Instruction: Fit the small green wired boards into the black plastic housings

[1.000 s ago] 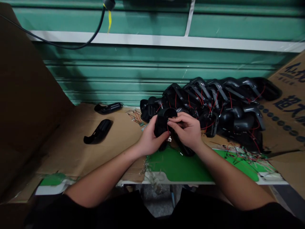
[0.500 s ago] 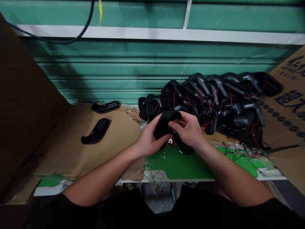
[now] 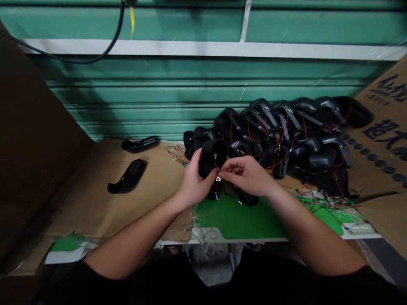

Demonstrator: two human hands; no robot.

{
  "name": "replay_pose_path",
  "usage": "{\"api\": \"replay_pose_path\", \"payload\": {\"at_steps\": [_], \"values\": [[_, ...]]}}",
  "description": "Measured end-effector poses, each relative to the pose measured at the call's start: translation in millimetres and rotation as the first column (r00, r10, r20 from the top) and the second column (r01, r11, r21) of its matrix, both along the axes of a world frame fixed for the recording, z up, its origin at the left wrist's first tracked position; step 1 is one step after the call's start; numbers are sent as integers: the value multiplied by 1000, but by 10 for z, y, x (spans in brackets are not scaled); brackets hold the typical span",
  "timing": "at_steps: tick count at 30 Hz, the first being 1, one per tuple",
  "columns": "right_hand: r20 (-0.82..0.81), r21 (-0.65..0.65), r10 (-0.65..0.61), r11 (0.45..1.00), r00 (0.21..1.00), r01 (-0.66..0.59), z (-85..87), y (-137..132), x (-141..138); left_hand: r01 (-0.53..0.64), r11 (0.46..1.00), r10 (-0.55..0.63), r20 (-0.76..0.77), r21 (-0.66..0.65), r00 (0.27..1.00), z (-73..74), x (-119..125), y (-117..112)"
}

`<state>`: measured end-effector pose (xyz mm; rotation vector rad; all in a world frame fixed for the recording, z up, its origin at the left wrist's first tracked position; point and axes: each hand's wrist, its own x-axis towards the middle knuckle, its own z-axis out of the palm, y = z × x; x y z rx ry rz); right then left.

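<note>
My left hand [image 3: 196, 183] is closed around a black curved plastic housing [image 3: 207, 157], held up with its hollow side toward me. Inside it a small pale connector and thin wires show. A small white circuit piece [image 3: 218, 179] hangs on the wires by my left thumb, at the housing's lower rim. My right hand [image 3: 244, 174] pinches at these wires beside the piece; its fingertips are together, and exactly what they grip is too small to make out. Another black housing [image 3: 247, 197] lies below my right hand on the green tabletop [image 3: 251, 220].
A pile of black housings [image 3: 324, 156] with red wires fills the back right. Loose wires [image 3: 333, 203] lie tangled at right. Two black shells [image 3: 129, 177] rest on the cardboard sheet [image 3: 92, 207] at left. Cardboard boxes [image 3: 386, 169] flank both sides; a green shutter [image 3: 159, 80] stands behind.
The housing has moved slightly left and turned, so its inside shows more. My right hand has come off its rim and drawn down to the wires by the small circuit piece.
</note>
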<state>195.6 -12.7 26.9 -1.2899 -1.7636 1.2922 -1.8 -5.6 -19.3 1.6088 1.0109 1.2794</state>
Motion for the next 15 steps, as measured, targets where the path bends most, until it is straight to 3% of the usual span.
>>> {"api": "replay_pose_path", "payload": {"at_steps": [5,15], "values": [[-59,-83,30,996,998,-35,-43,0,-47,-8,1000,8,-42,2,999,-15,4,11],[-1,-34,47,998,999,-47,-1,15,50,-10,996,10,3,-83,1000,0,-7,4]]}}
